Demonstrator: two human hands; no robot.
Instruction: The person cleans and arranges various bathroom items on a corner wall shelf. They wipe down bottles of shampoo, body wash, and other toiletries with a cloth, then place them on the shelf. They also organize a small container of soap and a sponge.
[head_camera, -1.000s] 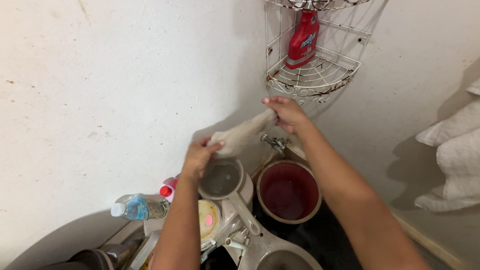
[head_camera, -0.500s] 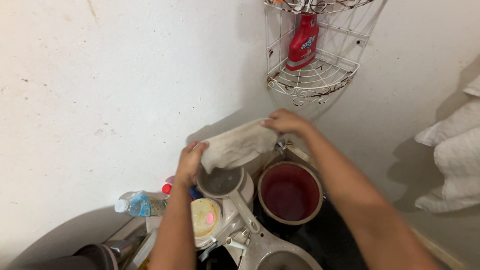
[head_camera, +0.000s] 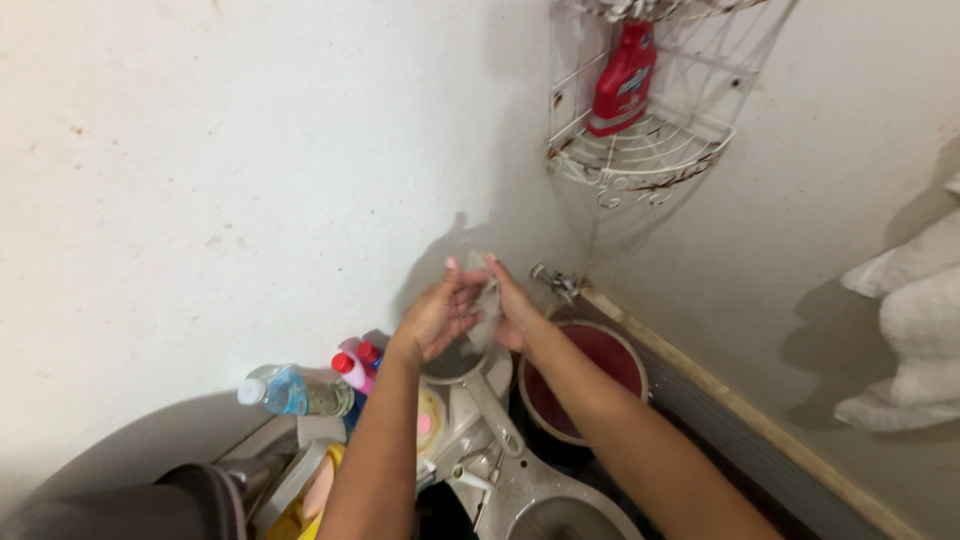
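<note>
A: Cloth (head_camera: 484, 305)?
B: Pressed between both palms, above the grey pan (head_camera: 462, 365). Left hand (head_camera: 436, 318) flat at its 9 o'clock, right hand (head_camera: 512, 310) at 3.
A: Surroundings?
B: Tap (head_camera: 556, 282) at 2 o'clock; red bucket (head_camera: 590, 375) at 4; water bottle (head_camera: 290, 392) at 8.

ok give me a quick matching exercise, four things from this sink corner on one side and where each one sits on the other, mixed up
Things:
1. cloth
2. red spray bottle
3. red bucket
4. water bottle

Places:
A. lying on its side at the left, near the wall
B. pressed between the left hand and the right hand
C. standing in the white wire corner shelf
D. below the tap, right of the long-handled pan

Pairs: 1-B, 2-C, 3-D, 4-A
</note>
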